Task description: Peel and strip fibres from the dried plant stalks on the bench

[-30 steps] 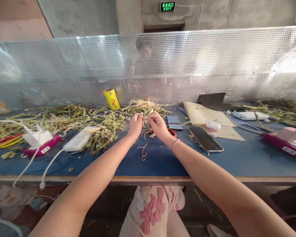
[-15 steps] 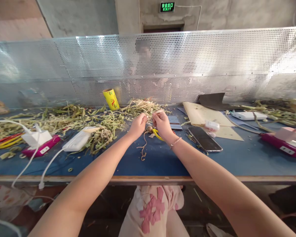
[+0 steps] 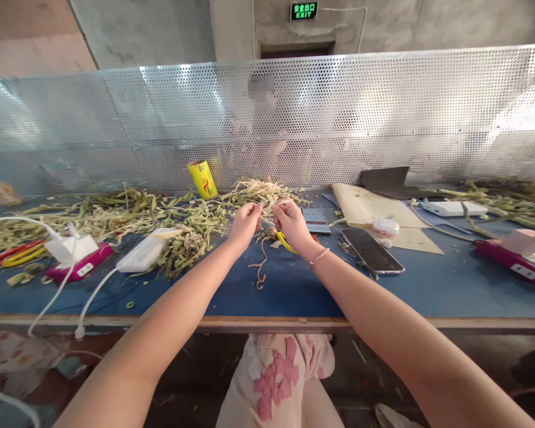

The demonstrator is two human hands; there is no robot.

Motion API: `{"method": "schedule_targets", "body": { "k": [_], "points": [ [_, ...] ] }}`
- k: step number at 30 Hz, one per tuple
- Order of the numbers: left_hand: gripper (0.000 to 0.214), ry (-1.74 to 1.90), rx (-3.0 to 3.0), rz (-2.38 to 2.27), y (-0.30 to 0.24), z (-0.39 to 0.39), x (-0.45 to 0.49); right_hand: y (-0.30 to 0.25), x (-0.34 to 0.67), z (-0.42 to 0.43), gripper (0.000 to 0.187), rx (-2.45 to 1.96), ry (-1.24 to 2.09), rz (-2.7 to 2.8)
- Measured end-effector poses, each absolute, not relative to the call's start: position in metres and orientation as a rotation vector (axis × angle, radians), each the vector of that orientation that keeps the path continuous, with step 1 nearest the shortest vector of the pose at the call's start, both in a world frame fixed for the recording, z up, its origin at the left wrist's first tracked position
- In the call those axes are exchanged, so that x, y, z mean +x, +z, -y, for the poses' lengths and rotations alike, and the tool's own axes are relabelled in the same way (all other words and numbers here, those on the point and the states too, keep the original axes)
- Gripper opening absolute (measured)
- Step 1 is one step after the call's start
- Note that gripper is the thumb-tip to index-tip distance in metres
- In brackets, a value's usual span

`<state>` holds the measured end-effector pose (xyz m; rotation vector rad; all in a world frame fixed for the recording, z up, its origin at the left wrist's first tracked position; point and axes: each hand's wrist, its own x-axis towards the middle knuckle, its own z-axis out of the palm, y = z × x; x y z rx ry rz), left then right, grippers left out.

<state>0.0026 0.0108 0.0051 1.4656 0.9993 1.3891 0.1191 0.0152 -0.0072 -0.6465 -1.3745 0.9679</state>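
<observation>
My left hand point(image 3: 245, 223) and my right hand point(image 3: 290, 222) are held close together above the middle of the table, a small gap between them. Fingers and thumb are pinched on each hand; what lies between them is too small to make out. Just behind the hands is a heap of pale dried plant strips point(image 3: 263, 191). A curled brown root-like strand point(image 3: 259, 272) lies in front of them on the blue table. Partly hidden by my right hand is a yellow looped handle point(image 3: 286, 243). A blue-grey printed card point(image 3: 316, 221) lies just right of that hand.
Dried stalks and leaves point(image 3: 196, 223) spread leftward, with a tilted yellow tube point(image 3: 202, 179) behind. A white power bank point(image 3: 145, 252) and magenta power strip point(image 3: 78, 267) are left. A phone point(image 3: 372, 252), beige paper point(image 3: 365, 205) and another power strip point(image 3: 517, 261) are right. A perforated metal screen point(image 3: 160, 125) stands behind.
My left hand has shifted slightly left and down, widening the gap between the hands a little. The whole view has shifted slightly. The objects on the table look unmoved.
</observation>
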Motion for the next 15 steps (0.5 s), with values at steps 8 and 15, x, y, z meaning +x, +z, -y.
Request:
{"method": "schedule_targets", "body": {
  "k": [8, 15],
  "points": [
    [0.015, 1.287, 1.211, -0.724, 0.0078, -0.0047, 0.0033, -0.0084, 0.1236, -0.022, 0.016, -0.609, 1.031, 1.235],
    [0.011, 1.212, 1.046, -0.603, 0.0052, -0.006, 0.0005, -0.0087, 0.122, -0.0217, 0.016, -0.613, 1.056, 1.227]
  ]
}}
